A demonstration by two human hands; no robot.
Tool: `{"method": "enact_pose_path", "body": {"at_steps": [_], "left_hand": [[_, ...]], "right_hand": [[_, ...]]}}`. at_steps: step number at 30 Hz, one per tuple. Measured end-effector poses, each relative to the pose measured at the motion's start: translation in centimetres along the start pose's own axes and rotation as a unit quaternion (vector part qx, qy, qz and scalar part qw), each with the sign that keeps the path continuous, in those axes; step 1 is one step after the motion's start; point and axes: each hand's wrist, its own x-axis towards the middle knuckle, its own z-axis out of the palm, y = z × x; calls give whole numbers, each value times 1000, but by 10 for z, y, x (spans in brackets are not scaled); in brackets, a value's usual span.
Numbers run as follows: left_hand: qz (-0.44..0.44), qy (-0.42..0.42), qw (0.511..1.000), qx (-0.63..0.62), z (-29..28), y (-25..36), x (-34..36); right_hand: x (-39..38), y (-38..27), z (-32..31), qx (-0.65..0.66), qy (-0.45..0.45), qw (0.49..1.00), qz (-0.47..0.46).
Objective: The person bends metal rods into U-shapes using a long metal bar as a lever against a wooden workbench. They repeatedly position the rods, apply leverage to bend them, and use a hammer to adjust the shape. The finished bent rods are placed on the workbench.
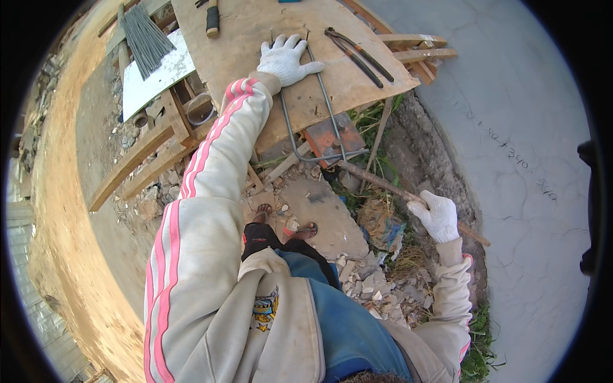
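My left hand (283, 62), in a white knitted glove, lies flat with fingers spread on a bent steel rod (327, 102). The rod forms a long narrow U, its two ends on the board and its bend past the board's near edge. At that bend sits an orange-red metal block (336, 137) with a grey top part. My right hand (437, 216), also gloved, is closed round a long brown bar (378, 179). The bar's far end meets the rod's bent corner beside the block; whether they are joined I cannot tell.
On the wooden board (242, 48) lie end-cutting pincers (361, 56) with dark handles and a black-handled tool (212, 22). A bundle of cut rods (145, 39) rests on a white sheet (159, 73) at left. Rubble (377, 284) covers ground by my feet; a grey wall (511, 127) stands right.
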Motion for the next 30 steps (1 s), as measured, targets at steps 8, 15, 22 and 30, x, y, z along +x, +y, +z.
{"method": "enact_pose_path", "body": {"at_steps": [8,15,22,30], "left_hand": [[-16,-43,999,-6,-8,3,1],[-11,-47,998,-37,-11,2,0],[6,-21,999,-40,-5,2,3],[8,-11,999,-51,-1,3,3]], "right_hand": [[-14,-17,7,-14,39,999,32],[-65,-75,52,24,95,981,168],[-75,-97,68,52,109,966,227],[-98,-183,117,78,164,915,359]]}}
